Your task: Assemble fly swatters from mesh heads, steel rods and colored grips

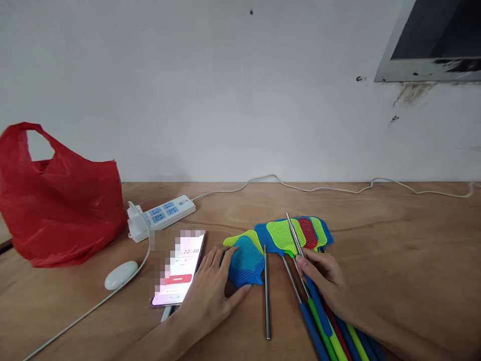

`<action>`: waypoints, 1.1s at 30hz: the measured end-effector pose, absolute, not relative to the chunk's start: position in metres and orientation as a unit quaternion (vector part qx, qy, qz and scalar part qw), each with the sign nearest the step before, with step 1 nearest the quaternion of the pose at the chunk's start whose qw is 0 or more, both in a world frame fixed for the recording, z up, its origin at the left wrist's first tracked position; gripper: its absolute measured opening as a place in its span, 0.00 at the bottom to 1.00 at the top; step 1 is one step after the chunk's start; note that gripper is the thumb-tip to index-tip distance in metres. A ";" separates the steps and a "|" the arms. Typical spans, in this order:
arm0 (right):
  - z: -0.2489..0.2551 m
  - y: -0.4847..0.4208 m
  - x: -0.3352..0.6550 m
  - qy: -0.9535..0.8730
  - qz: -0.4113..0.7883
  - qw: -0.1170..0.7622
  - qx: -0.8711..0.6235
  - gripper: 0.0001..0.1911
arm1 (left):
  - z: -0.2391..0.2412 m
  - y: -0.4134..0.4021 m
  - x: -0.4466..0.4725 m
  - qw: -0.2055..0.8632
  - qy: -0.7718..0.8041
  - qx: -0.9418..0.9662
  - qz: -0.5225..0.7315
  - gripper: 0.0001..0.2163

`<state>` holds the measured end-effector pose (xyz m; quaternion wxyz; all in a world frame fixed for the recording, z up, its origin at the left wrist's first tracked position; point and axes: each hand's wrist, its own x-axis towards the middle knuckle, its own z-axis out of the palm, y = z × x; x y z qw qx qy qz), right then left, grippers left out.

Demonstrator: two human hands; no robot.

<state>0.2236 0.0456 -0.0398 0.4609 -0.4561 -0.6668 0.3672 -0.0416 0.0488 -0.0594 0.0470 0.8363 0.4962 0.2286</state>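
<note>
My left hand (212, 281) reaches over a blue fly swatter head (246, 260), its fingers apart and the fingertips touching the mesh. A yellow-green swatter head (251, 235) lies partly beneath the blue one. Pinched in my right hand (325, 273) is a metal rod with a blue handle (317, 301); no swatter head shows on its upper end. Under that rod, several assembled fly swatters (285, 235) in blue, green and red lie fanned out with overlapping heads. One loose metal rod (267, 296) rests between my hands.
A lit phone (184, 271) lies left of my left hand. Behind it is a white power strip (165, 218) with a cable running along the wall. A white oval device (121, 275) and a red plastic bag (63, 210) are at the left of the wooden table (413, 260).
</note>
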 end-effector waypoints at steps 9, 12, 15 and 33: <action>-0.036 0.048 0.227 -0.634 0.511 0.401 -0.419 0.24 | -0.052 0.046 -0.040 0.062 0.485 0.828 0.276 0.27; -0.035 0.050 0.230 -0.622 0.547 0.380 -0.411 0.20 | -0.048 0.044 -0.040 0.084 0.479 0.824 0.292 0.25; -0.034 0.052 0.232 -0.605 0.601 0.347 -0.390 0.20 | -0.045 0.045 -0.040 0.107 0.483 0.811 0.311 0.24; -0.022 0.052 0.235 -0.617 0.664 0.191 -0.377 0.20 | -0.043 0.047 -0.040 0.158 0.508 0.761 0.371 0.22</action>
